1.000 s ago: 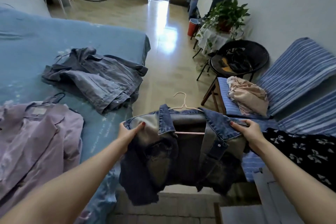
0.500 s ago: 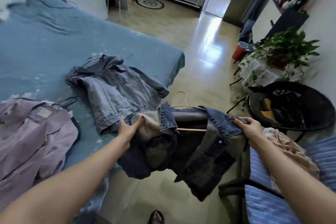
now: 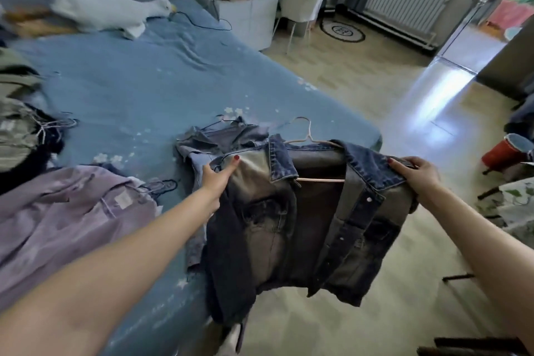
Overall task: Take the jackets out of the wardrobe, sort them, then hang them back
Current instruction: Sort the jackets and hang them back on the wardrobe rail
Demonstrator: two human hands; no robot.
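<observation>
I hold a dark blue-and-grey denim jacket in the air at the bed's corner, still on its pale hanger. My left hand grips its left shoulder and my right hand grips its right shoulder. Partly hidden behind it, a lighter grey-blue denim jacket lies on the blue bed. A lilac jacket lies on the bed at lower left. An olive-and-dark pile of clothes sits at the left edge.
A white goose plush lies by the headboard. A white desk and chair stand beyond the bed, with a radiator at the far wall. A red stool and a cloth-covered table stand at right. Bare floor stretches between.
My view has swung left from the chairs and plant toward the bed. Both hands have carried the dark denim jacket over the bed's corner, now in front of the lighter denim jacket.
</observation>
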